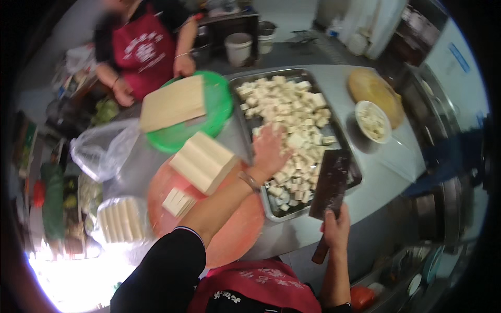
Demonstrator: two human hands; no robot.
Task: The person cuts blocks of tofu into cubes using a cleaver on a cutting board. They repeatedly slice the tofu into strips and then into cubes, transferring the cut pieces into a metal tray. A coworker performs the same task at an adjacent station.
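Observation:
My left hand (pixel 270 150) lies with spread fingers on pale tofu cubes (pixel 299 113), which are heaped in a rectangular metal tray (pixel 270 209). In my right hand (pixel 337 227) is the handle of a cleaver (pixel 332 180); its broad dark blade overlaps the tray's near right part in the view. A round orange cutting board (pixel 238 231) is left of the tray, partly hidden by my left forearm. On it rest a big ridged tofu block (pixel 204 162) and a small sliced piece (pixel 178 202).
Across the metal table, a person in a red apron (pixel 145 51) stands at a green cutting board (pixel 219 105) bearing a tofu slab (pixel 174 103). A white bowl (pixel 373 122) is at right beside a yellowish rounded thing (pixel 375 94). Plastic bags (pixel 105 148) and wrapped tofu (pixel 121 221) are left.

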